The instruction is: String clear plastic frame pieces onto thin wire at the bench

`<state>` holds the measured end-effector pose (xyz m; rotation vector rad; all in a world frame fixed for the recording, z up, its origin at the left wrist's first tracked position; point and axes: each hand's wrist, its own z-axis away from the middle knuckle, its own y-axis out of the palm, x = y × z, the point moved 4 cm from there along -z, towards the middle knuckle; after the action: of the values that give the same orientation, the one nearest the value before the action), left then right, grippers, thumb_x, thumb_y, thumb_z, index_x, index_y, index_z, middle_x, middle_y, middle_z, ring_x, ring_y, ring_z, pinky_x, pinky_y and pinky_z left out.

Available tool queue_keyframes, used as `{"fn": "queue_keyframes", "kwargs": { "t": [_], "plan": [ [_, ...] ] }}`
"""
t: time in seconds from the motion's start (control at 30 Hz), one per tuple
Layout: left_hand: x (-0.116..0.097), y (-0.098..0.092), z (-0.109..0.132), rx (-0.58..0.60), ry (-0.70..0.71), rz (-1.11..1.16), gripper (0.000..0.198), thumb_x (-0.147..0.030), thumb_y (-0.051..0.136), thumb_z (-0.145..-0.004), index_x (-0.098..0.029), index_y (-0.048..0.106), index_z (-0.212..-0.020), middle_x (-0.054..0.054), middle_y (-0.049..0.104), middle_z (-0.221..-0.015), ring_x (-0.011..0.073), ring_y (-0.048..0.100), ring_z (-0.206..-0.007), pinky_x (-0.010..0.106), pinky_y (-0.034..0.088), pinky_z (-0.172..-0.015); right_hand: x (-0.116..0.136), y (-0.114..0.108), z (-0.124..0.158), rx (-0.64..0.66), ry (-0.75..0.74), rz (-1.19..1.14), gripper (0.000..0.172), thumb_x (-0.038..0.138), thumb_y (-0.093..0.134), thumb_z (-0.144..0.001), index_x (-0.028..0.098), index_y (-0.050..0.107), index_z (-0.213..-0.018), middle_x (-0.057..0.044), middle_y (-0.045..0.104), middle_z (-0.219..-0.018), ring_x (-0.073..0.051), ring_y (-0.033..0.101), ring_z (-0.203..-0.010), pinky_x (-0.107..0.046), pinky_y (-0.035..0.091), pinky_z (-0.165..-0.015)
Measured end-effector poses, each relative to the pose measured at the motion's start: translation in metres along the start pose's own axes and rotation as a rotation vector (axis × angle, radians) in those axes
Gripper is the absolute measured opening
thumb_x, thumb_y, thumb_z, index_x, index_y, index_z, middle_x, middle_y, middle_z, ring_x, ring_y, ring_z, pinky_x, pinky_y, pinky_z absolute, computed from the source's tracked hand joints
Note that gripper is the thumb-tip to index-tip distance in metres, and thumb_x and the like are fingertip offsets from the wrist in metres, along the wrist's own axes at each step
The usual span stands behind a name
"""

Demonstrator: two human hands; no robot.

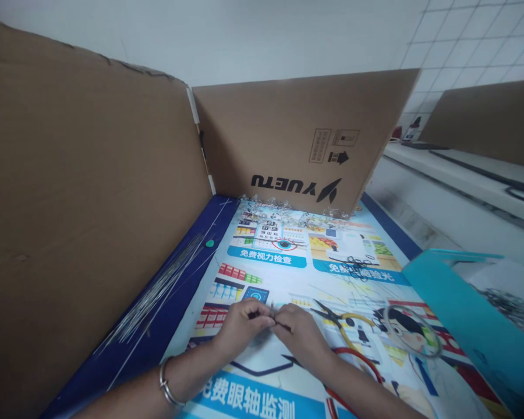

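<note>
My left hand (pixel 244 326) and my right hand (pixel 300 334) meet at the front middle of the printed sheet (pixel 305 291). Both are closed, thumbs and fingertips pinched together. Between them a small thin greyish tuft (pixel 272 307) sticks up; its kind is too small to make out. Just right of my right hand lies a tool with dark pointed jaws and yellow handles (pixel 347 331). Red handles (pixel 361 356) of another tool curve out beside my right forearm, which partly covers them. A metal bangle (pixel 166 381) circles my left wrist.
Thin silvery wires (pixel 161 294) lie bundled at left. Cardboard panels (pixel 91 192) wall the left and back, with clear small pieces (pixel 288 212) along the back one. Black wire loops (pixel 357 267), a clear ring (pixel 436 343) and a teal box (pixel 467 326) holding metal bits (pixel 513 308) are at right.
</note>
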<state>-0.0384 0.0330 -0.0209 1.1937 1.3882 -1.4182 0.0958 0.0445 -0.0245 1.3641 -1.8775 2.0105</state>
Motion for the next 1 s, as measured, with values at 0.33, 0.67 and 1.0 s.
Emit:
{"fn": "queue_keyframes", "kwargs": {
  "t": [0.33,0.67,1.0],
  "plan": [
    [-0.0003,-0.0008,0.0017,-0.010,-0.033,0.023,0.003,-0.017,0.065,-0.064,-0.017,0.064,-0.061,-0.001,0.062,-0.064,0.0150,0.056,-0.066,0.024,0.043,-0.066,-0.0023,0.0011,0.0005,0.026,-0.008,-0.012,0.026,0.021,0.050,-0.081,0.018,0.057,-0.057,-0.001,0.060,-0.061,-0.015,0.054,-0.065,-0.024,0.034,-0.061],
    [0.0019,-0.0009,-0.0009,-0.008,-0.007,0.019,0.006,-0.014,0.066,-0.065,-0.017,0.063,-0.060,-0.001,0.059,-0.063,0.0137,0.054,-0.065,0.023,0.041,-0.065,-0.0007,-0.0011,0.0007,0.017,0.006,-0.023,0.025,0.019,0.051,-0.080,0.017,0.057,-0.056,0.000,0.059,-0.061,-0.013,0.053,-0.065,-0.022,0.033,-0.060],
    [-0.0018,-0.0013,-0.0011,0.012,0.011,0.006,0.009,-0.014,0.062,-0.068,-0.016,0.060,-0.059,-0.001,0.057,-0.063,0.0140,0.052,-0.067,0.024,0.039,-0.067,-0.0040,0.0017,0.0018,0.010,-0.012,-0.048,0.029,0.019,0.052,-0.080,0.017,0.051,-0.051,0.001,0.054,-0.057,-0.012,0.051,-0.063,-0.022,0.033,-0.060]
  ]
}}
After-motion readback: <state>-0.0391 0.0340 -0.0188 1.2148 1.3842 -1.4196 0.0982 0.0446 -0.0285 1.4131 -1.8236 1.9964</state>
